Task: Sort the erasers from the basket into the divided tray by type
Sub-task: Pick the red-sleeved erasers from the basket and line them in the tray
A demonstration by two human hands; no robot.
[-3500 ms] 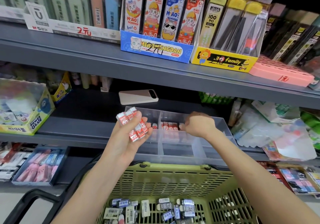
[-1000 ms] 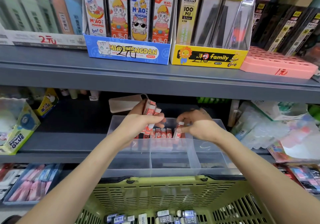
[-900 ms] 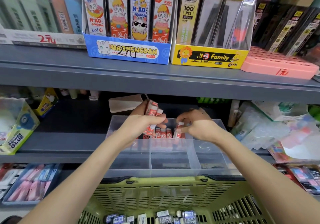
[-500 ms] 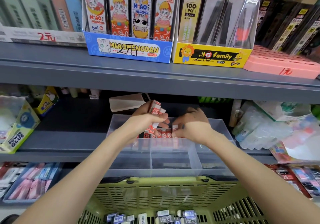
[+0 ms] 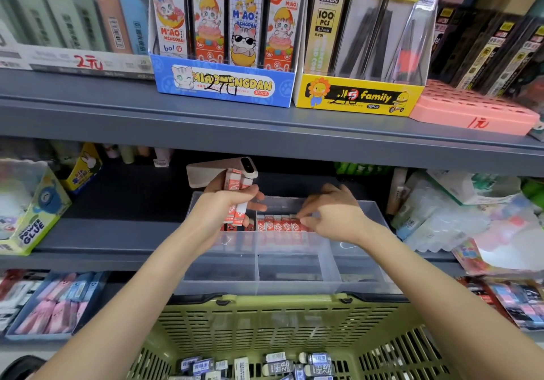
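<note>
On the shelf [image 5: 117,232] in front of you sits the clear divided tray [image 5: 288,287], and the sorting is only at its first type. A row of red erasers [image 5: 276,223] stands side by side in the back middle compartment. The front compartments look bare through their cloudy walls. The back right one is mostly hidden behind your right wrist, so I cannot tell what it holds.

Your left hand [image 5: 223,206] is curled round a stack of red erasers [image 5: 234,181], held upright just above the back left part of the tray. Your right hand [image 5: 332,217] reaches down with bent fingers and pinches the right end of the row, apparently seating the last one.

Below the tray, the green basket [image 5: 279,318] holds a loose pile of blue-and-white erasers [image 5: 273,363], some marked 2B, with a few plain white ones among them. None of these has reached the tray. I judge the reds partly placed, with the stack in your left hand to go and every other type to follow.
</note>
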